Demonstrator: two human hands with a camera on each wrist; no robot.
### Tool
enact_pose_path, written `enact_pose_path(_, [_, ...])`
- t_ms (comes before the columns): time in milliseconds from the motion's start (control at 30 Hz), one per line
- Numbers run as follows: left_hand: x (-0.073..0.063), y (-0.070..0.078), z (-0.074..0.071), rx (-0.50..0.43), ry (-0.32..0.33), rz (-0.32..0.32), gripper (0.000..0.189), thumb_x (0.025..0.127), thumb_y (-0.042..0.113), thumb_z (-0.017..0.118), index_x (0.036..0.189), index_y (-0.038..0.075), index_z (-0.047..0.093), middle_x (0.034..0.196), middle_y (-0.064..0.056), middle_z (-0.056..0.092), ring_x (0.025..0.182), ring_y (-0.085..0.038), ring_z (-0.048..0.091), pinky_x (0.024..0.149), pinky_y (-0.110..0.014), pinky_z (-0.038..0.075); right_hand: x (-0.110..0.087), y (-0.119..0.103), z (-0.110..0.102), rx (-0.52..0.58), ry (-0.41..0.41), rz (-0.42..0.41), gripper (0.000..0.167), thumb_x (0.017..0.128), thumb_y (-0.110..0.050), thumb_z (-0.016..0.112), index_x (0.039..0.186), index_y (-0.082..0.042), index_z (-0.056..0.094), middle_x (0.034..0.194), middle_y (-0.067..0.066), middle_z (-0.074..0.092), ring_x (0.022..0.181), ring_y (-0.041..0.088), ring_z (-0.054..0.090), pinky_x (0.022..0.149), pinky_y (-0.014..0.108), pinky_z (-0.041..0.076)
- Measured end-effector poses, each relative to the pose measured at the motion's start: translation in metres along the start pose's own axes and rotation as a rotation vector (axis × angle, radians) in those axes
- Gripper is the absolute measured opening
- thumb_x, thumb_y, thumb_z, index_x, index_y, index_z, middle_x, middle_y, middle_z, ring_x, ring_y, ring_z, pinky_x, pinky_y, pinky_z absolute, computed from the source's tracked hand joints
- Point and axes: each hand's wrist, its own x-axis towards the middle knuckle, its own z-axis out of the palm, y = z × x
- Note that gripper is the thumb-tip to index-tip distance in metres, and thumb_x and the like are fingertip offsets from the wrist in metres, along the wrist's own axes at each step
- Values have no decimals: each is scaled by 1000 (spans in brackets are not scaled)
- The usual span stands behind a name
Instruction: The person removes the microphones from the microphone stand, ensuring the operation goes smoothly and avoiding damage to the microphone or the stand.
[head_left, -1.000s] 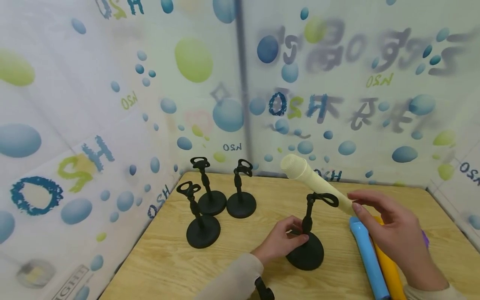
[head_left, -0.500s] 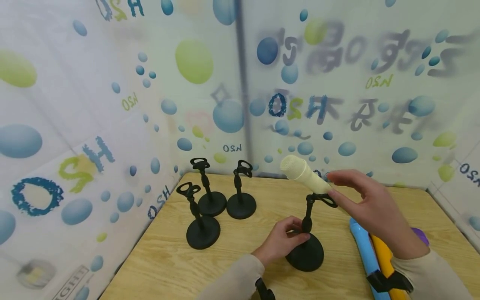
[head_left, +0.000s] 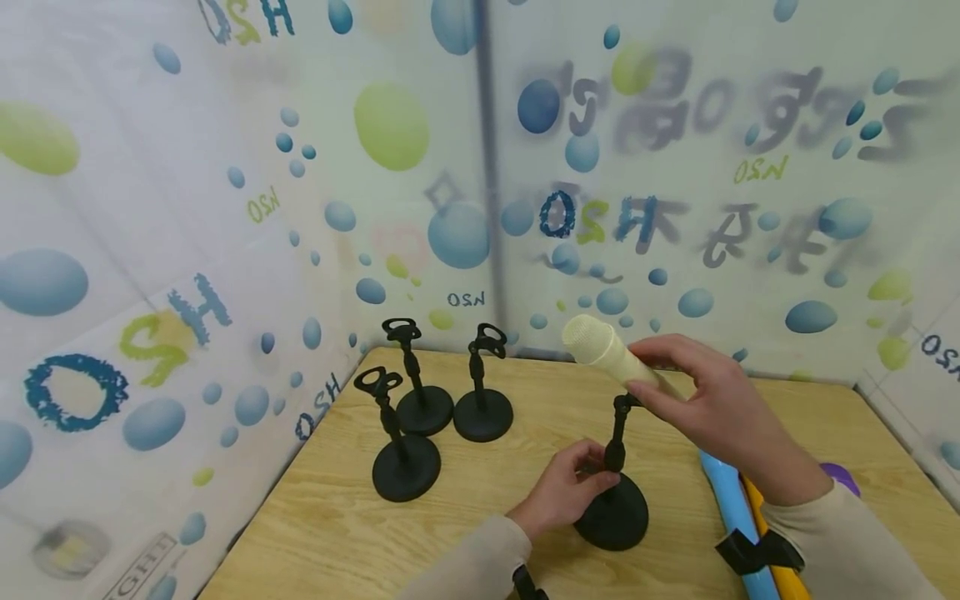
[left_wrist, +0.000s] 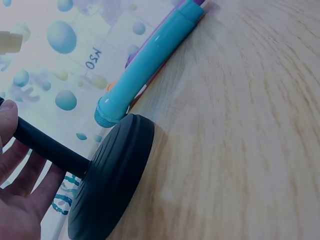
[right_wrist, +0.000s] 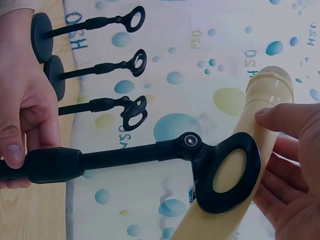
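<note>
A cream microphone (head_left: 602,345) slants with its mesh head up and to the left. My right hand (head_left: 705,400) holds it below the head, thumb on one side and fingers on the other. In the right wrist view the oval clip (right_wrist: 230,172) of a black microphone stand (head_left: 617,508) lies across the microphone's body. Whether the body sits fully inside the clip I cannot tell. My left hand (head_left: 562,487) grips that stand's post low down, just above its round base, which stands on the table.
Three more black stands (head_left: 407,467) (head_left: 423,408) (head_left: 483,412) with bare clips stand at the left on the wooden table (head_left: 322,533). Blue (head_left: 726,492), orange (head_left: 787,582) and purple (head_left: 842,477) microphones lie at the right, partly behind my right arm. Patterned curtains (head_left: 675,167) hang behind.
My right hand has slid from the microphone's tail end up toward its head and now grips it there. The left hand and the stand keep their place.
</note>
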Motion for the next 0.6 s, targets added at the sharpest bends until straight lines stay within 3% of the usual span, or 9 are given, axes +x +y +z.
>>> enact_pose_path(200, [-2,-2,0,-3,0,30,14,105,12,72,115,3,69,117,-11,75,103,3,66,95,-21,56,1,-5,2,8,6,-26,44,89,-1,87,129,-16,75,120,-2,77,106,-4,64,89,10,50])
enact_pose_path(367, [-3,-3,-1,5,1,22,13,104,12,73,113,4,70,116,-11,76,102,3,67,93,-21,56,4,-9,3,23,-24,-3,45,90,-5,87,131,-17,75,122,-3,77,106,4,68,92,11,53])
enact_pose_path(600, [-6,-3,0,-2,12,7,12,104,11,73,111,3,69,115,-11,77,102,3,67,94,-20,56,7,-15,2,28,-82,71,41,94,-12,86,133,-18,74,123,-2,77,109,18,72,94,35,61])
